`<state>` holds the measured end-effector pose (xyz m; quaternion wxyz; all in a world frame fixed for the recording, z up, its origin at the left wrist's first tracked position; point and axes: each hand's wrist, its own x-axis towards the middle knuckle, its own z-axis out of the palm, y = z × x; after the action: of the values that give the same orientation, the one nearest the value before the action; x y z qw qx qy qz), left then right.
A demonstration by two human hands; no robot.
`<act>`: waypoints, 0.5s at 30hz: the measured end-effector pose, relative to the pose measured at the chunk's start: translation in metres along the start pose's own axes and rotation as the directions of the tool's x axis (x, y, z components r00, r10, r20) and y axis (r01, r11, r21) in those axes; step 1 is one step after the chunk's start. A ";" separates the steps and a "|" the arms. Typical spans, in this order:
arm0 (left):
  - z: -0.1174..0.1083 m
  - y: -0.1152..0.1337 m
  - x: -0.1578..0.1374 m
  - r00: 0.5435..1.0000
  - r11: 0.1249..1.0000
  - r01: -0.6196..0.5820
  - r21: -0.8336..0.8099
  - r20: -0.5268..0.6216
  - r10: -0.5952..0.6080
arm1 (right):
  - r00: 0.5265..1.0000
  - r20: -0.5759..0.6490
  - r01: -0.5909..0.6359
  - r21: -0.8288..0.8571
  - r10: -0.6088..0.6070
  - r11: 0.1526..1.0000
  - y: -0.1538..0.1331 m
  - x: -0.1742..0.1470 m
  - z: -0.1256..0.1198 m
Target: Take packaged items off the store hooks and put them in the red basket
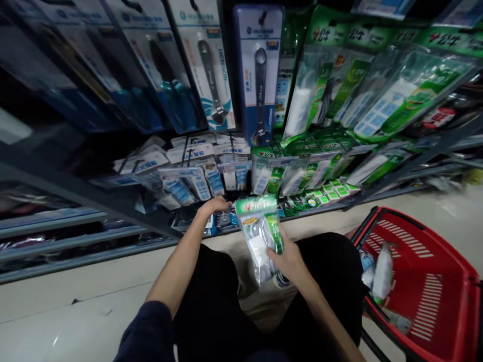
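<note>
My right hand (289, 257) grips a packaged power strip (258, 241) by its lower right edge, thumb across the front. The clear bag has a green header, and a white block and pale cord show inside. It is tilted and held in front of the low rack, above my knees. My left hand (216, 205) reaches to the bottom of the rack, beside small blue-and-clear packs (223, 219). Its fingers look curled together at the tips, and what they hold, if anything, is too small and blurred to make out.
Carded adjustable wrenches (260, 95) and pliers (171, 90) hang above, with green-headed power strip packs (407, 95) to the right. White-and-blue packs (188, 186) hang lower left. A red shopping basket (433, 251) with several goods stands by my right knee. Grey shelf posts (94, 186) slant alongside.
</note>
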<state>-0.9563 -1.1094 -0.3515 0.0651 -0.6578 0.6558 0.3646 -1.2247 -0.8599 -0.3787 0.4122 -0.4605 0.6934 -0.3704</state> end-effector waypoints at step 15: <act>0.005 -0.004 -0.025 0.999 0.975 -0.028 0.218 0.031 0.021 | 0.644 -0.754 0.221 0.024 -0.127 0.975 -0.072 -0.030 -0.082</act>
<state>-0.9510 -1.0860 -0.3426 0.1419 -0.6334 0.6990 0.3002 -1.2687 -0.8421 -0.2756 0.0790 -0.3077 0.7314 -0.6034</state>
